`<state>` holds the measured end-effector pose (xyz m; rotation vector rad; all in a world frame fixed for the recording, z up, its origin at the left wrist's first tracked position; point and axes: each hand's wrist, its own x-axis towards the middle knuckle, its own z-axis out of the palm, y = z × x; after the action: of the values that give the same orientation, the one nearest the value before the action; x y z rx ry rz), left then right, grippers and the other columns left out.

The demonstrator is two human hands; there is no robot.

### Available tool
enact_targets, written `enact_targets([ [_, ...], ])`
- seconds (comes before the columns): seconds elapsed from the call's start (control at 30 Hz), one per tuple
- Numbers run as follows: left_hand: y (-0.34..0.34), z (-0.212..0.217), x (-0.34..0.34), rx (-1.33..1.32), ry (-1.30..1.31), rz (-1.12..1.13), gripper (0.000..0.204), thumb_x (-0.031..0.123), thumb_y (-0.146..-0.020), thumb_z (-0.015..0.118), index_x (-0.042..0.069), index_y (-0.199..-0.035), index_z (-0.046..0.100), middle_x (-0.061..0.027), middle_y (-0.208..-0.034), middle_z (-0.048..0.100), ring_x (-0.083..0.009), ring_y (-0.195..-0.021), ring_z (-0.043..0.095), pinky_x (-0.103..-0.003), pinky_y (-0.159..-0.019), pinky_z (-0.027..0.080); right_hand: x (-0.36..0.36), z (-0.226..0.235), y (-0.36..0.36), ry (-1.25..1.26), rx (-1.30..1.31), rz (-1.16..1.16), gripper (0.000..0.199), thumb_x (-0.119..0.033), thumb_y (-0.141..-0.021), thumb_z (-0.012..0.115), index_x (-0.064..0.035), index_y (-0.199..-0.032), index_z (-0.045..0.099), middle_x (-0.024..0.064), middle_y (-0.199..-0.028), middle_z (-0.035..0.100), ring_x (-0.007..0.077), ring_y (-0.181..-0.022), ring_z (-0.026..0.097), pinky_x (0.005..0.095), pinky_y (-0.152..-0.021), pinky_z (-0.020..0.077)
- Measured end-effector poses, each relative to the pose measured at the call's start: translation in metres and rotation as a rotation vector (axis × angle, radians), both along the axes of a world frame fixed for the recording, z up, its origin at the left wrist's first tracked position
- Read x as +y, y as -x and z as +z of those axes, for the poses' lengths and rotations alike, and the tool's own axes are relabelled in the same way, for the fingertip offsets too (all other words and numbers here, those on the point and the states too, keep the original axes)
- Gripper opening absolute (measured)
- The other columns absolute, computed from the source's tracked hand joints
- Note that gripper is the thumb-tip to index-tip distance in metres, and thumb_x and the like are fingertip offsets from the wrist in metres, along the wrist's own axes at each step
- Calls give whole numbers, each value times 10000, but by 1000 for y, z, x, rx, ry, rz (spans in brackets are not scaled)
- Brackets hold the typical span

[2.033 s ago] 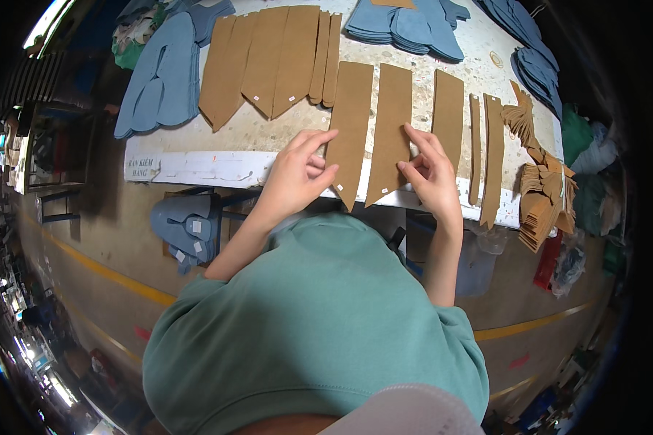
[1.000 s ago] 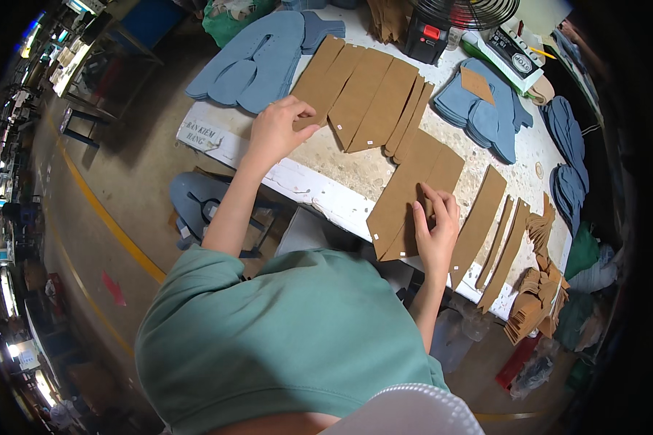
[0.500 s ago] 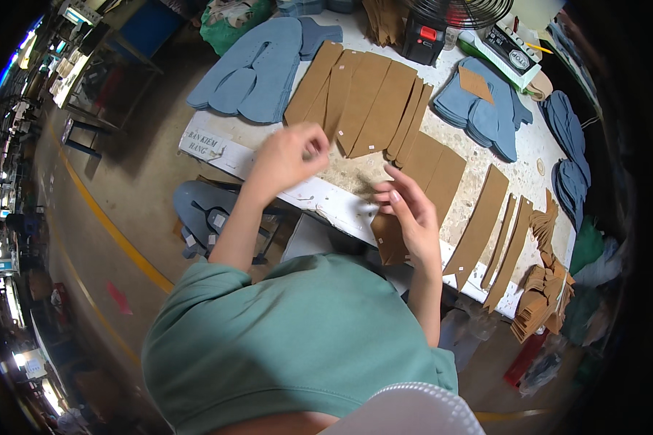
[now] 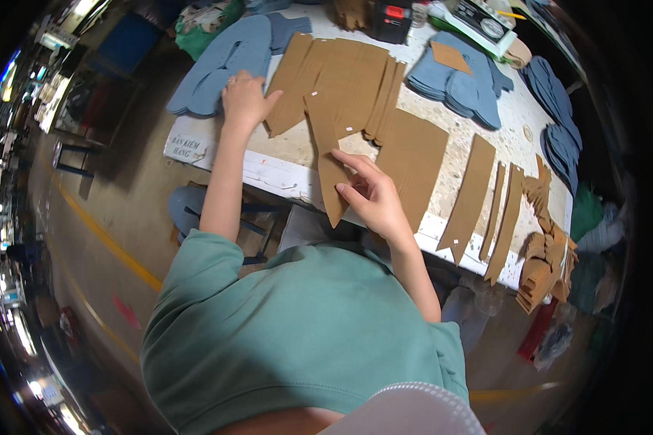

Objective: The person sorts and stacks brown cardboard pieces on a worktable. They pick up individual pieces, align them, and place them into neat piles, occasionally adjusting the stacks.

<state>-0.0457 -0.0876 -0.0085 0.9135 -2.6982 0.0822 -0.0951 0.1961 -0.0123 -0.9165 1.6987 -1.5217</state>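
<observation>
My right hand (image 4: pixel 374 199) pinches the edge of a long brown pointed strip (image 4: pixel 323 148) of leather-like material, with index finger and thumb. The strip's tip hangs over the table's front edge, and its other end lies against a row of overlapping brown panels (image 4: pixel 352 76). My left hand (image 4: pixel 245 100) is open, fingers spread at the near edge of a stack of blue cut pieces (image 4: pixel 196 81); whether the fingertips press on it I cannot tell. Just right of my right hand lies a wide brown panel (image 4: pixel 416 163).
Farther right on the white table (image 4: pixel 268 168) lie narrow brown strips (image 4: pixel 469 190) and a bundle of brown pieces (image 4: pixel 540 264). A second blue stack (image 4: pixel 453 83) bears a small brown piece. Dark blue pieces (image 4: pixel 559 138) sit at the right edge. A stool (image 4: pixel 74 159) stands left.
My left hand has moved away to the left, from the table's front to the blue stack, and opened. My right hand has shifted left and now has the brown strip.
</observation>
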Motion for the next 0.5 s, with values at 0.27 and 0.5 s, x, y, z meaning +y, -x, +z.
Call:
enact_targets([
  [0.27, 6, -14, -12, 60, -76, -27, 307, 338, -780, 744, 135, -1009, 729, -122, -1064, 620, -347, -1049, 569, -452, -904, 466, 96, 64, 32, 324, -312, -35, 455, 2, -889, 589, 25, -1340, 535, 57, -1221, 585, 39, -924, 556, 186, -810, 440],
  [0.5, 10, -16, -14, 284, -183, -37, 164, 244, -781, 729, 104, -858, 692, -62, -856, 678, -244, -766, 666, -380, -688, 519, 123, 65, 64, 382, -54, -456, 534, -5, -870, 624, 24, -1384, 483, 94, -1358, 540, 42, -900, 576, 195, -836, 458],
])
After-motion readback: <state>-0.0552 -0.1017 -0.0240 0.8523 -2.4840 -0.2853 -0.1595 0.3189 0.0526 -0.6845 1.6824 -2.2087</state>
